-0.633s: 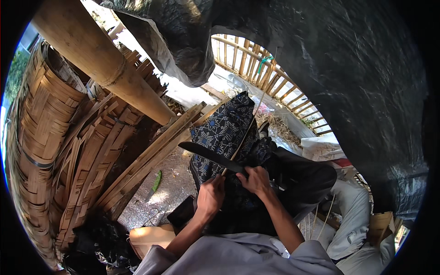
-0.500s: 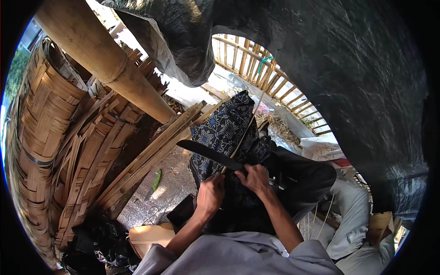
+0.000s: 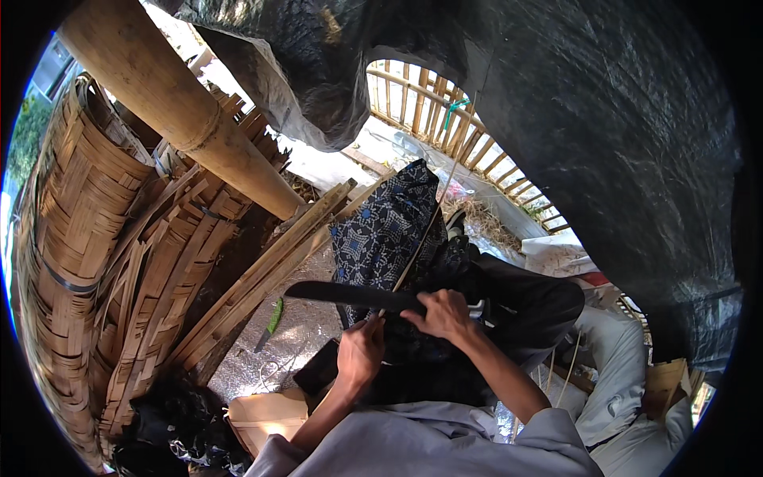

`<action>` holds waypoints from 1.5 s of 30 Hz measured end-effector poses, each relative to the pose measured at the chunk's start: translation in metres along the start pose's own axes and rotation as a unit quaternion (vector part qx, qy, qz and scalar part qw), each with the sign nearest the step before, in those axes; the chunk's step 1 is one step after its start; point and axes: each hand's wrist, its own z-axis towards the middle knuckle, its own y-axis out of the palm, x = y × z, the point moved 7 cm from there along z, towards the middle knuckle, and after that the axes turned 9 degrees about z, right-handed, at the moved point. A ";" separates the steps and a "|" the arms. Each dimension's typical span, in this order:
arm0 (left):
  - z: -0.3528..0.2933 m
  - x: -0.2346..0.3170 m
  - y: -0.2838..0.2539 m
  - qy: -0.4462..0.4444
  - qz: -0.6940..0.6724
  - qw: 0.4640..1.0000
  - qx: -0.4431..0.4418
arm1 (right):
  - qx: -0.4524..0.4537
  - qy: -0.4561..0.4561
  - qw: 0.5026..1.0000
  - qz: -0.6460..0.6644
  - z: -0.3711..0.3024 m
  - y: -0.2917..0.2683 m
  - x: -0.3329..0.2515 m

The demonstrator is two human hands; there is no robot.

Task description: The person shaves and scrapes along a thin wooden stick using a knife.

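Right hand [image 3: 442, 315] grips the knife [image 3: 342, 294]; left hand [image 3: 361, 351] clamps the strip [image 3: 410, 263]. The knife crosses the strip, tip pointing left.

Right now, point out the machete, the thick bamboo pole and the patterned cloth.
Machete [image 3: 346, 295]: head view, middle of the dark blade.
Thick bamboo pole [image 3: 163, 91]: head view, smooth stretch above the joint.
Patterned cloth [image 3: 381, 230]: head view, middle of its blue-and-white patterned face.
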 end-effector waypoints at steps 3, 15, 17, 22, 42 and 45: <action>-0.010 0.004 -0.006 0.007 0.016 1.000 -0.022 | 0.102 0.170 0.976 0.091 0.014 -0.020 0.062; -0.015 0.000 -0.016 0.005 0.024 0.999 -0.031 | 0.070 0.106 0.986 0.110 0.002 -0.009 0.044; -0.013 0.007 -0.014 0.009 0.037 0.999 -0.035 | 0.085 0.136 0.978 0.134 0.004 -0.012 0.067; -0.010 0.004 -0.016 0.016 0.048 0.998 -0.032 | -0.031 0.024 0.995 0.092 -0.014 0.006 0.025; 0.029 -0.005 0.005 -0.117 -0.120 0.986 0.018 | 0.050 0.057 0.948 0.310 -0.023 -0.012 0.014; 0.024 -0.005 0.002 -0.097 -0.091 0.990 0.048 | 0.048 0.044 0.956 0.286 -0.026 -0.016 0.010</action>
